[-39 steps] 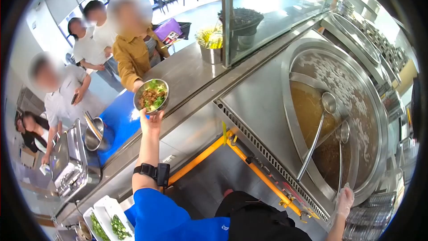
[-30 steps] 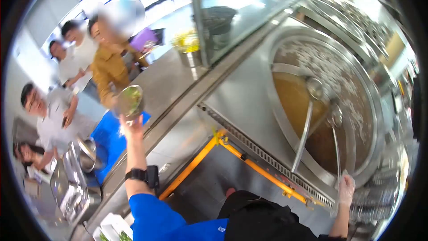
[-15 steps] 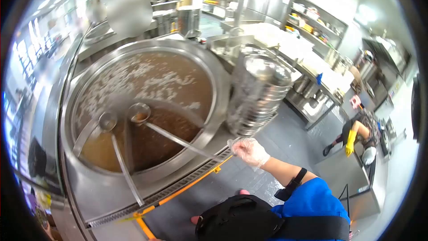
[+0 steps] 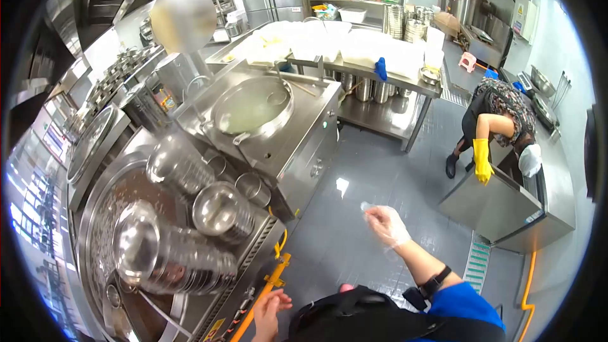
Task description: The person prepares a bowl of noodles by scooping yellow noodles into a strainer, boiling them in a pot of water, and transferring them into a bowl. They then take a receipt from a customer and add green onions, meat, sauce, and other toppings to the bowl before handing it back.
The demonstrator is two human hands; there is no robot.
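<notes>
Right hand [image 4: 387, 225] in clear plastic glove, fingers loosely spread, grasping nothing, raised over grey floor; bare left hand [image 4: 269, 312] at six o'clock, relaxed and unladen, just beside stacked shiny steel bowls [image 4: 218, 212] at nine o'clock.

Blue short sleeve, black wristband, clear glove on right hand [image 4: 387, 225], black apron
</notes>
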